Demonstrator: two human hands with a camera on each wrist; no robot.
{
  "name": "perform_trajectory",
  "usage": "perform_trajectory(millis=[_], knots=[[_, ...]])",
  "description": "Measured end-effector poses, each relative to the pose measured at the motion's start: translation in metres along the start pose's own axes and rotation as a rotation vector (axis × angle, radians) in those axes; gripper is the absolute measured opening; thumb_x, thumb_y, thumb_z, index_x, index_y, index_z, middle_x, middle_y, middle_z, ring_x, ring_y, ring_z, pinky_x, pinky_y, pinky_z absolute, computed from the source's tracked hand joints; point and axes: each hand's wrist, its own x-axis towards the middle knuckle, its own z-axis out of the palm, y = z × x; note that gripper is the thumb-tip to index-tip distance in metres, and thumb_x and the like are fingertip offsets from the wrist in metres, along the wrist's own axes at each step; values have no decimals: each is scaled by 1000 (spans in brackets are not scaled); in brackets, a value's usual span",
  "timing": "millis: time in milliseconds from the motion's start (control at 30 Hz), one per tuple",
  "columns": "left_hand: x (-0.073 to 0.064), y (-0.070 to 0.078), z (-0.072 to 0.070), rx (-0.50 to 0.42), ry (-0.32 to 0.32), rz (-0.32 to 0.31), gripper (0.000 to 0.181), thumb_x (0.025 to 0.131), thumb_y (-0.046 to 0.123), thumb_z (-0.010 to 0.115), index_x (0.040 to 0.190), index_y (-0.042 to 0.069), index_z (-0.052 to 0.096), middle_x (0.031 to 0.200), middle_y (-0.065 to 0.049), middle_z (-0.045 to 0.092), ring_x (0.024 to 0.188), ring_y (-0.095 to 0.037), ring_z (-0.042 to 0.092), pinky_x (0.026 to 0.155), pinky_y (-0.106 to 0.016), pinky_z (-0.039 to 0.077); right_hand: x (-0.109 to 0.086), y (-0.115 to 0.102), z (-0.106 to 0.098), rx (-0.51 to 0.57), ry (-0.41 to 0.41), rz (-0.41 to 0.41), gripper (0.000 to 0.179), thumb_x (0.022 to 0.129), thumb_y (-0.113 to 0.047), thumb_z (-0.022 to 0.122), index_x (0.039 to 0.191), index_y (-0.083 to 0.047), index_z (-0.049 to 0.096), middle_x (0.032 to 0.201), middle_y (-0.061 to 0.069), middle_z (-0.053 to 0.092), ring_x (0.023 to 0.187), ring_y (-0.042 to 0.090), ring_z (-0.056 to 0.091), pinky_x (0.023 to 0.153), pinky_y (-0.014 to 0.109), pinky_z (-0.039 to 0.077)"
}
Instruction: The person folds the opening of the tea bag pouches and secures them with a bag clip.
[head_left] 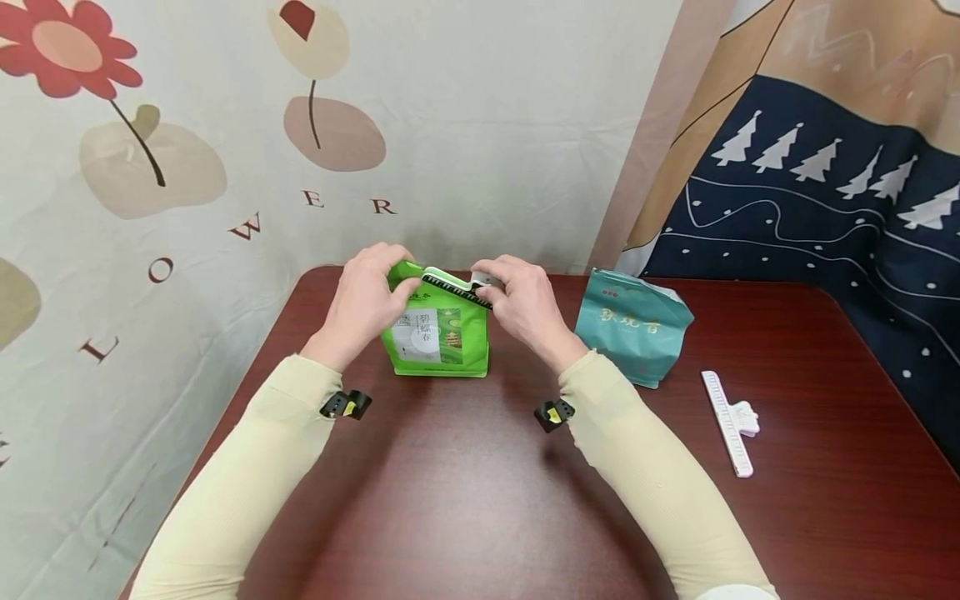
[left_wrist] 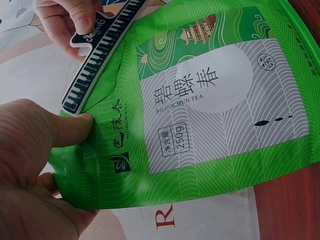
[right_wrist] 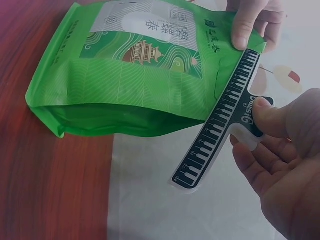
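At the far left part of the table (head_left: 480,500), the top left corner of a green tea bag (head_left: 472,337) is being pinched by the left hand (head_left: 367,292), its thumb lying on the front face and its other fingers bending behind; this is probably being done so that the mouth is being steadied and flattened. By the right hand (head_left: 522,300), closed in a thumb-and-finger grip, the lettered tab of a piano-patterned clip (right_wrist: 218,118) is being pinched, presumably because its jaws are being worked through that tab. The clip is being held along the slanting top of the green bag, sloping down to the right, with one end lying just beside the left thumb and the other projecting past the bag; how deeply the edge is being gripped cannot be told. The green bag is being held with its printed front facing the near side, its base apparently being supported by the table. To the right, a teal bag (head_left: 633,325) is being left standing, untouched. Farther right and nearer, a white clip (head_left: 726,423) is being left lying flat, perhaps being reserved for the teal bag. Beyond, the far side is being screened by a flower-printed cloth (head_left: 487,125) and, to the right, a dark blue tree-printed cloth (head_left: 825,200).
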Motion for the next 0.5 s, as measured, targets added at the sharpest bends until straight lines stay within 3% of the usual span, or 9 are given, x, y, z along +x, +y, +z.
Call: perform_trajectory(millis=[500], knots=[[1,-3,0,8,-14,-12,15,91,9,77,103,4,70,99,-14,67,92,-35,58,84,-51,46,4,-5,3,-11,11,-37,19,92,-5,75,111,-9,78,100,5,74,84,22,67,77,36,54]])
